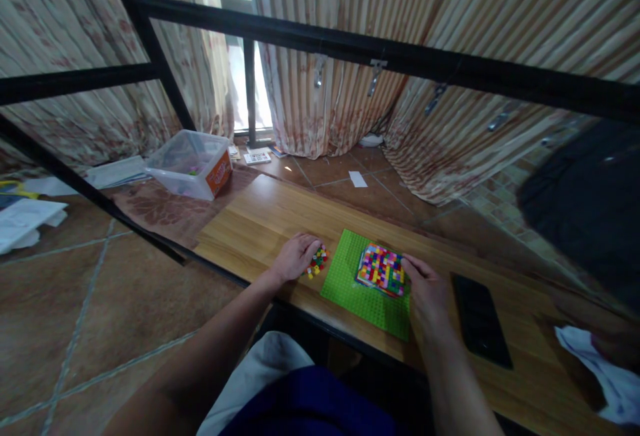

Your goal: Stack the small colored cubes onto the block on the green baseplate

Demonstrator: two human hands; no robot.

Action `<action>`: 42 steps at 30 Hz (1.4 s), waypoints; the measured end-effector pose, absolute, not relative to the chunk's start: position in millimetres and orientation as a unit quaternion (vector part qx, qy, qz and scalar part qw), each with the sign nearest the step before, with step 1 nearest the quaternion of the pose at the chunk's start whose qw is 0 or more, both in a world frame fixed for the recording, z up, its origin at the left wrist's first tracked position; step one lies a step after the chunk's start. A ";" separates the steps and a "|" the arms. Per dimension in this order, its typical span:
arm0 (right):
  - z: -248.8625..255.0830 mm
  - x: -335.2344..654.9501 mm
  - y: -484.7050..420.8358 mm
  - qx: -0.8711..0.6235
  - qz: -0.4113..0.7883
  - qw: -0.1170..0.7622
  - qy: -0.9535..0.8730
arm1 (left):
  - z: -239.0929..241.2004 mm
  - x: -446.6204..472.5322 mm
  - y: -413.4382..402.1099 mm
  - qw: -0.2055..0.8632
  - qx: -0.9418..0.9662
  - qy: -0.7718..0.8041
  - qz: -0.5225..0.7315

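A green baseplate (350, 276) lies on the wooden table (260, 223). On it sits a square block of many-coloured small bricks (383, 269). My right hand (427, 289) rests against the block's right side with its fingers curled toward it. To the left of the plate lies a small pile of loose bricks (317, 261). There my left hand (296, 256) lies on the table with fingers bent, their tips touching the pile. Whether those fingers hold a brick is hidden.
A black flat tablet-like object (480, 319) lies right of the plate. A white cloth (600, 369) is at the table's right end. On the floor sit a clear plastic bin (193, 163) and papers (25, 219). Black frame bars (380, 56) cross above.
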State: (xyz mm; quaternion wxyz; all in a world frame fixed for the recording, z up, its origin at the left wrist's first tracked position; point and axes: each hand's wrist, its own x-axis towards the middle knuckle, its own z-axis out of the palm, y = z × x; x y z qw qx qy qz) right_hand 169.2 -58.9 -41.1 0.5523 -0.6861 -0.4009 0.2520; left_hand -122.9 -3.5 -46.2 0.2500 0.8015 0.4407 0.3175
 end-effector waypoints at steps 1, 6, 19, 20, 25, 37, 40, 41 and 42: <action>-43.2 170.4 -58.1 -0.674 0.276 0.563 -0.391 | -46.4 -123.0 -3.4 0.249 0.802 0.440 0.317; -50.6 174.5 -54.9 -0.652 0.338 0.581 -0.351 | -47.7 -123.2 -3.2 0.247 0.805 0.438 0.314; -48.6 177.9 -54.2 -0.675 0.288 0.550 -0.400 | -49.0 -122.6 -2.7 0.236 0.810 0.437 0.312; -44.7 175.9 -56.3 -0.685 0.258 0.542 -0.414 | -49.1 -122.6 -2.6 0.237 0.808 0.438 0.314; -15.4 137.0 -72.8 -0.688 0.098 0.482 -0.533 | -49.6 -122.3 -2.0 0.242 0.809 0.434 0.314; -29.7 35.7 -55.1 -0.563 0.106 0.215 -0.791 | -51.5 -122.1 -1.2 0.251 0.809 0.426 0.318; -33.1 32.7 -46.7 -0.558 0.108 0.201 -0.798 | -51.9 -121.9 -1.4 0.247 0.809 0.428 0.319; -33.9 31.8 -44.7 -0.556 0.109 0.199 -0.799 | -51.9 -121.8 -1.5 0.246 0.809 0.427 0.319; -34.9 31.0 -43.2 -0.556 0.111 0.199 -0.800 | -51.8 -121.7 -1.6 0.245 0.810 0.426 0.320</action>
